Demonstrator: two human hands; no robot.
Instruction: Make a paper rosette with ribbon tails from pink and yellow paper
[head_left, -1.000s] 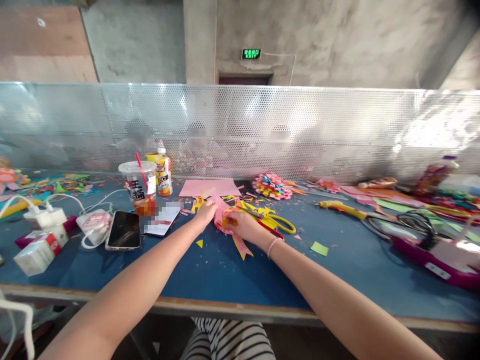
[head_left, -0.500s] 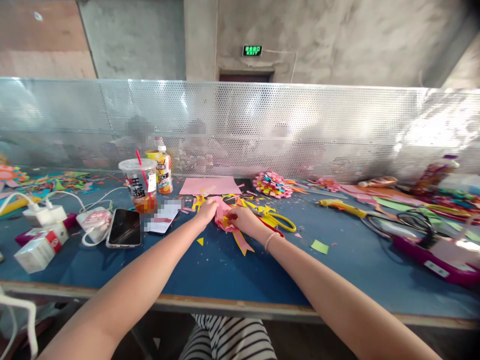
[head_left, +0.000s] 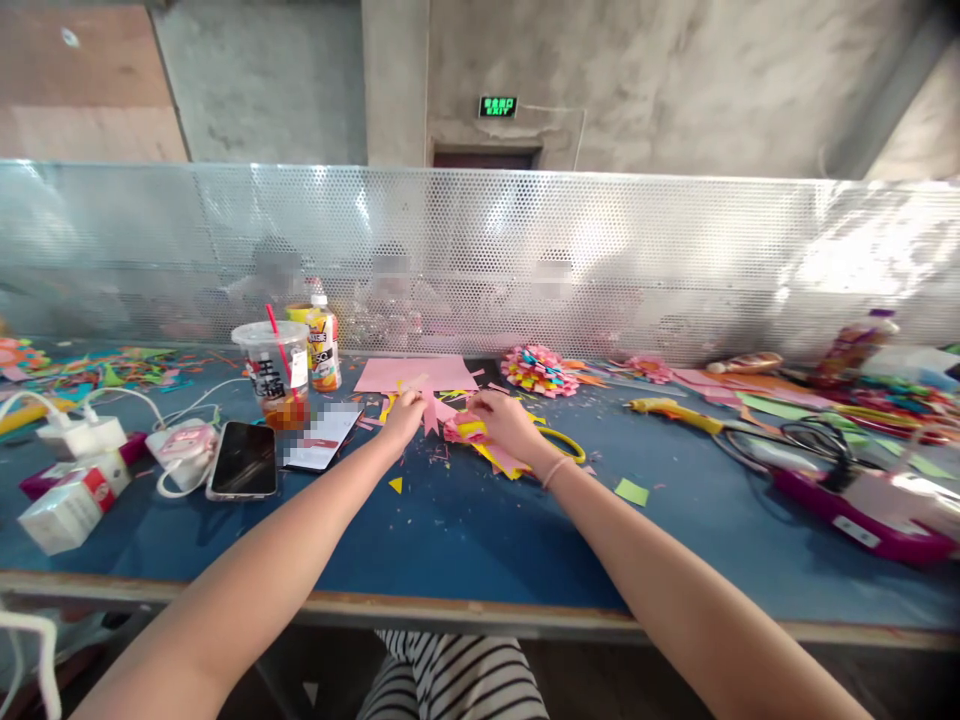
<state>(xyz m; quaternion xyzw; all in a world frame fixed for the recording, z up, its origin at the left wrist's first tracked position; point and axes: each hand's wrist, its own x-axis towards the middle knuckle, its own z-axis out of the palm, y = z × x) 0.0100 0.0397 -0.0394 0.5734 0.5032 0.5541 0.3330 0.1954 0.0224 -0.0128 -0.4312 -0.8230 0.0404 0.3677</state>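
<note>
Head view: both hands at middle of bench [head_left: 450, 540], toward far edge. Left hand [head_left: 403, 415] pinches pink cut-paper piece [head_left: 435, 412] at spiky fringe; grip narrow, holding paper. Right hand [head_left: 506, 422] closed on pink-and-yellow paper bundle [head_left: 469, 430], fingers curled over it. Judgement: paper light, thin, limp, tears at cut points; best held at uncut base, not fringe tips. Yellow-handled scissors [head_left: 566, 445] just beside right wrist. Phone [head_left: 242, 459] and drink cup [head_left: 274, 372] toward left edge.
</note>
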